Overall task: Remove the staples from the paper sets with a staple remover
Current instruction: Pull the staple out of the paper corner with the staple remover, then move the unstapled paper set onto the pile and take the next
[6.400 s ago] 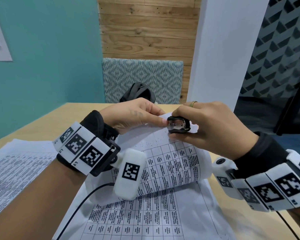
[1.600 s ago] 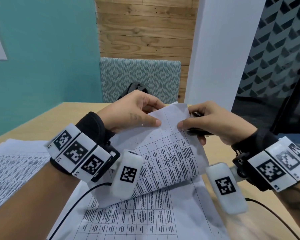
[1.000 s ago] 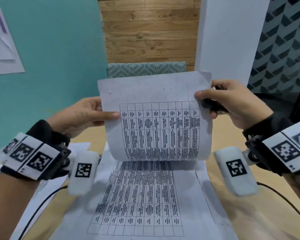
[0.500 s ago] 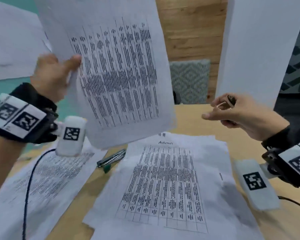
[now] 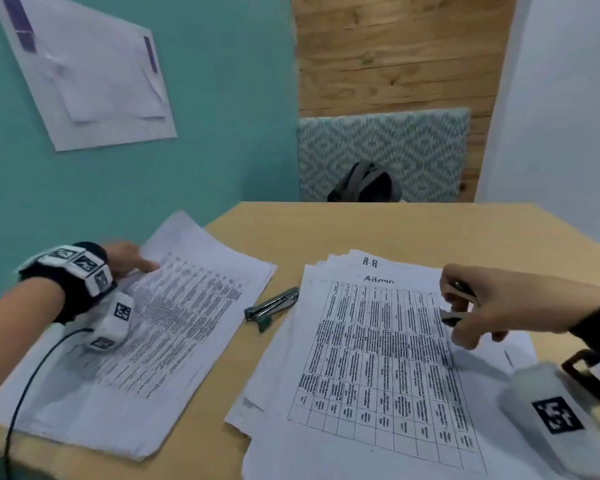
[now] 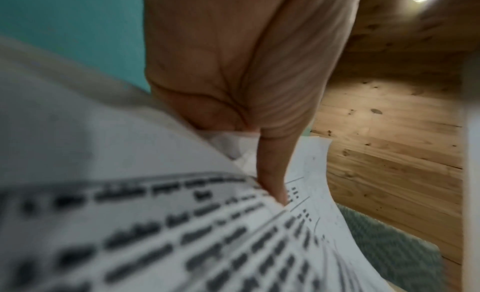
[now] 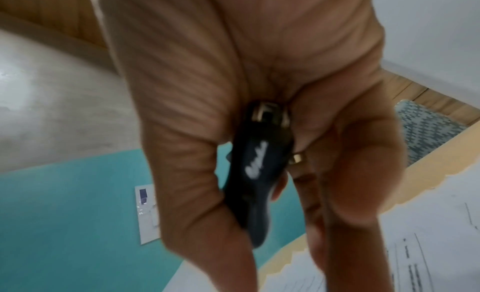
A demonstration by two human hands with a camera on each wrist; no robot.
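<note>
My left hand (image 5: 132, 263) is low at the far left, laying a printed sheet (image 5: 187, 306) on the left paper pile. In the left wrist view its thumb (image 6: 272, 173) presses on top of the curled sheet (image 6: 155, 224); the fingers underneath are hidden. On the right, my right hand (image 5: 471, 313) hovers just above the right paper pile (image 5: 371, 358). It grips the black staple remover (image 5: 454, 306) in its curled fingers. The right wrist view shows the remover (image 7: 257, 173) lying between thumb and fingers.
A metal stapler with a green base (image 5: 274, 306) lies on the wooden table (image 5: 413, 230) between the two piles. A dark bag (image 5: 364, 183) sits on a patterned chair (image 5: 413, 147) beyond the far edge. The teal wall runs close along the left.
My left hand has brought the loose sheet down from high in the air onto the left pile. My right hand has dropped toward the right pile, still holding the remover.
</note>
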